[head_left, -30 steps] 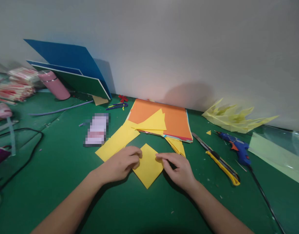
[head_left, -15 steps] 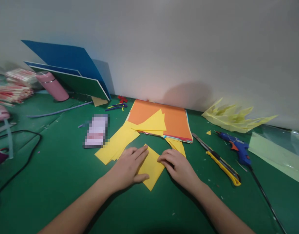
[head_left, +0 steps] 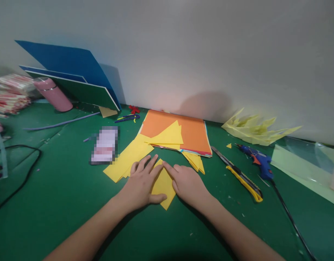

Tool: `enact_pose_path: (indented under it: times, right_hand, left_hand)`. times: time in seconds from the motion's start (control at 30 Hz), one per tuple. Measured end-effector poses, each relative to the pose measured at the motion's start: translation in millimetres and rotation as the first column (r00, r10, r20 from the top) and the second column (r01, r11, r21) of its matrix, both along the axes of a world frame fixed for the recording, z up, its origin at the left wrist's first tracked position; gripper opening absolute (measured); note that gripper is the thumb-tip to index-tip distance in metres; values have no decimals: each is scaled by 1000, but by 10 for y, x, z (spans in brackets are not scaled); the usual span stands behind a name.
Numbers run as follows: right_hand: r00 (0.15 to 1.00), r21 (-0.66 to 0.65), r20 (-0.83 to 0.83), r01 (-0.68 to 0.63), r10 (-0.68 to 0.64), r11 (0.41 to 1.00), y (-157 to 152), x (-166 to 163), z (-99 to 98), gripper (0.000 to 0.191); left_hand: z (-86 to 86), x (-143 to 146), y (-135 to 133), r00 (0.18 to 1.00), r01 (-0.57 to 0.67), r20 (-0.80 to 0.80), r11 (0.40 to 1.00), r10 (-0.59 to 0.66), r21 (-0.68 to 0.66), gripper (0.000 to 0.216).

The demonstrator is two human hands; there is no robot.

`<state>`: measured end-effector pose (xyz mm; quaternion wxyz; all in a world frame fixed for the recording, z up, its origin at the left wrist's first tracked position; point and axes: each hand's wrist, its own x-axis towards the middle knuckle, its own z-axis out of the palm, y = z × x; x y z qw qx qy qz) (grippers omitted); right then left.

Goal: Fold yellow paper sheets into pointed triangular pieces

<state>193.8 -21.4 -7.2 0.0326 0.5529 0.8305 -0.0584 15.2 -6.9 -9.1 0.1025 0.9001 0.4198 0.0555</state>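
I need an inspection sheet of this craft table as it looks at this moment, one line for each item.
Surface: green mat, small paper scraps on it.
Job's things: yellow paper lying flat under both hands.
Clutter: orange paper stack, yellow sheets, utility knife, glue gun, pink bottle, blue boards.
Grippers: left hand flat on the paper; right hand pressing with a fingertip.
Cables: black cable at left; glue gun cord at right.
Surroundings: plain white wall.
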Motion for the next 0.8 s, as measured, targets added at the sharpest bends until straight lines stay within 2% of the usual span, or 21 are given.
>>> enact_pose_path:
  times: [0.13,0.27,0.4,0.47,0.5,0.53,0.6,0.67,0.8]
  right_hand:
    - [999,-22,36,7,-6,1000,79,-46,50,60]
    - [999,-34,32,31,-30,999,93,-58,46,61]
    - [994,31,-102,32,-28,999,-9,27,-42,58]
    - [978,56,-208,9,3,998,-80,114,-83,47]
    - [960,59,-276,-27,42,998,-112,163,-95,43]
    - [935,52,-344,-66,80,996,-139,212,-102,45]
    - [890,2,-440,-131,118,991,-172,292,-103,68]
    - [866,-9,-486,-138,117,990,-173,336,-102,75]
    - [842,13,-523,-146,131,989,-125,341,-130,62]
  left_hand:
    - [9,7,-16,999,-13,48,1000,12,22,69]
    - [16,7,-21,999,5,50,1000,-5,-5,52]
    - [21,-74,11,990,109,96,993,-105,-37,48]
    - [40,-140,36,977,159,153,985,-147,-70,56]
    - [52,-171,47,970,185,175,978,-167,-95,67]
    - [64,-195,56,964,212,187,971,-188,-113,77]
    - [84,-222,66,961,234,181,964,-210,-124,85]
    - [90,-222,68,959,244,173,964,-224,-103,78]
    - [74,-220,76,958,236,177,971,-225,-42,54]
